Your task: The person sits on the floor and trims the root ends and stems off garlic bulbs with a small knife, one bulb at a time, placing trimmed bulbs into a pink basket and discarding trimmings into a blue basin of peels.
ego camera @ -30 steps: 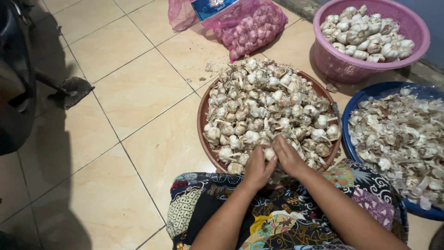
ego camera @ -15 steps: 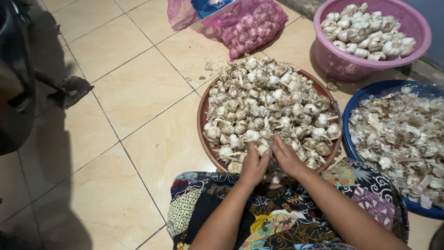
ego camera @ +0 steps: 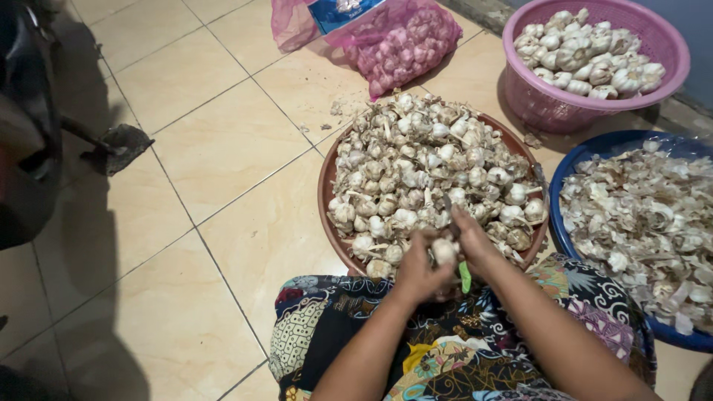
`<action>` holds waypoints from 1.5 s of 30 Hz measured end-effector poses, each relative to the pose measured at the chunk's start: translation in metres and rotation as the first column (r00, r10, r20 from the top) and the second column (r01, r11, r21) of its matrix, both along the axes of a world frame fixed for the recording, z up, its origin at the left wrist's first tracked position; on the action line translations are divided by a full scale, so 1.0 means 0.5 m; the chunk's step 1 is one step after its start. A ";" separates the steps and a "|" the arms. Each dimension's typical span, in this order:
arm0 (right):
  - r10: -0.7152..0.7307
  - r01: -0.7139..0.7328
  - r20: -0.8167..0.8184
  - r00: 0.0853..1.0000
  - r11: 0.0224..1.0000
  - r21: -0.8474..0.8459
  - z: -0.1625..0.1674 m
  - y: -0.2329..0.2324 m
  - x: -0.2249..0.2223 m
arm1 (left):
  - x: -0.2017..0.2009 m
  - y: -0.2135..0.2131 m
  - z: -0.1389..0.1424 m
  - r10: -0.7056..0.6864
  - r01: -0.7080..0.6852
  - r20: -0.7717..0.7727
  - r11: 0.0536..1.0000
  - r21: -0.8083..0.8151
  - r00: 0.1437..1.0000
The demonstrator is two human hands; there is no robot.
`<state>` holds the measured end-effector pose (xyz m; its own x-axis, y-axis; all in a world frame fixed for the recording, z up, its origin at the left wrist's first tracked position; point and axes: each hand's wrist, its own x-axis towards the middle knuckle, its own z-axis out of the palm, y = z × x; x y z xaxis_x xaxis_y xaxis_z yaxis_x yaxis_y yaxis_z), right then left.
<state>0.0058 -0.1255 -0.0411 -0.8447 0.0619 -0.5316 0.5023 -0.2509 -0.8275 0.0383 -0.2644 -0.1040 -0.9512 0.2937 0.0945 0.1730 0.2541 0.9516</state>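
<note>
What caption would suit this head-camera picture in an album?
Both hands, left hand and right hand, hold a garlic bulb over a brown basin heaped with garlic.

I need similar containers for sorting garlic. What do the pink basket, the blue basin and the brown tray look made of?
Pink basket: moulded plastic, judging by its slotted wall and even colour. Blue basin: probably plastic, with a smooth, glossy rim. Brown tray: unclear, plastic or coated metal; only a thin matte rim shows round the garlic.

A pink basket [ego camera: 524, 89] of garlic bulbs sits at the tiled floor's [ego camera: 223, 148] far right. A pink mesh sack [ego camera: 401, 41] lies beside it; a blue basin [ego camera: 564, 223] of papery skins stands at the right edge.
</note>
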 end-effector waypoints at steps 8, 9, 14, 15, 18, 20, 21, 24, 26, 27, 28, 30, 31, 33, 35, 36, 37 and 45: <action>0.296 -0.264 -0.247 0.922 0.952 0.157 -0.011 0.029 0.018 | -0.056 -0.047 -0.045 -0.112 -0.184 0.343 0.670 0.719 0.933; 0.306 -0.253 -0.279 0.910 0.945 0.209 -0.015 0.026 0.017 | -0.057 -0.045 -0.046 -0.139 -0.190 0.364 0.656 0.730 0.921; 0.333 -0.191 -0.226 0.915 0.854 0.484 -0.027 0.003 0.011 | -0.062 -0.032 -0.039 -0.247 -0.343 0.518 0.513 0.787 0.819; 0.346 -0.179 -0.237 0.908 0.831 0.526 -0.030 -0.002 0.013 | -0.063 -0.032 -0.039 -0.284 -0.375 0.537 0.466 0.801 0.794; 0.373 -0.187 -0.281 0.884 0.833 0.520 -0.043 -0.021 0.026 | -0.063 -0.028 -0.052 -0.261 -0.415 0.557 0.442 0.795 0.789; 0.353 -0.119 -0.481 0.802 0.885 0.451 -0.052 -0.034 0.035 | -0.065 -0.027 -0.068 -0.195 -0.389 0.523 0.470 0.792 0.830; 0.333 -0.091 -0.572 0.749 0.908 0.409 -0.056 -0.039 0.040 | -0.065 -0.028 -0.076 -0.163 -0.377 0.505 0.486 0.789 0.848; 0.339 -0.132 -0.551 0.763 0.915 0.380 -0.056 -0.043 0.044 | -0.068 -0.025 -0.094 -0.105 -0.305 0.407 0.501 0.810 0.908; 0.341 -0.161 -0.340 0.877 0.873 0.459 -0.048 -0.039 0.039 | -0.071 -0.027 -0.098 -0.032 -0.337 0.441 0.596 0.729 0.897; 0.331 -0.185 -0.226 0.916 0.850 0.494 -0.044 -0.035 0.035 | -0.071 -0.027 -0.098 0.007 -0.353 0.454 0.640 0.683 0.891; 0.356 -0.143 -0.388 0.850 0.865 0.482 -0.040 -0.031 0.031 | -0.072 -0.029 -0.098 0.038 -0.314 0.401 0.691 0.651 0.915; 0.386 -0.082 -0.666 0.638 0.895 0.439 -0.036 -0.026 0.024 | -0.072 -0.035 -0.097 0.087 -0.243 0.286 0.786 0.569 0.954; 0.432 -0.087 -0.623 0.652 0.859 0.504 -0.036 -0.026 0.023 | -0.073 -0.038 -0.095 0.118 -0.241 0.256 0.813 0.530 0.959; 0.512 -0.099 -0.525 0.680 0.773 0.626 -0.039 -0.028 0.023 | -0.074 -0.042 -0.094 0.171 -0.242 0.193 0.862 0.447 0.966; 0.452 -0.081 -0.393 0.801 0.733 0.676 -0.039 -0.033 0.024 | -0.070 -0.040 -0.090 0.140 -0.173 0.105 0.875 0.451 0.985; 0.413 -0.078 -0.324 0.851 0.711 0.699 -0.039 -0.034 0.024 | -0.068 -0.040 -0.085 0.125 -0.138 0.060 0.883 0.449 0.990; 0.366 -0.120 -0.217 0.905 0.710 0.694 -0.037 -0.033 0.023 | -0.063 -0.041 -0.079 0.102 -0.184 0.194 0.863 0.470 0.976; 0.357 -0.164 -0.243 0.902 0.804 0.572 -0.010 -0.009 0.018 | -0.069 -0.044 -0.035 -0.173 -0.408 0.666 0.671 0.619 0.725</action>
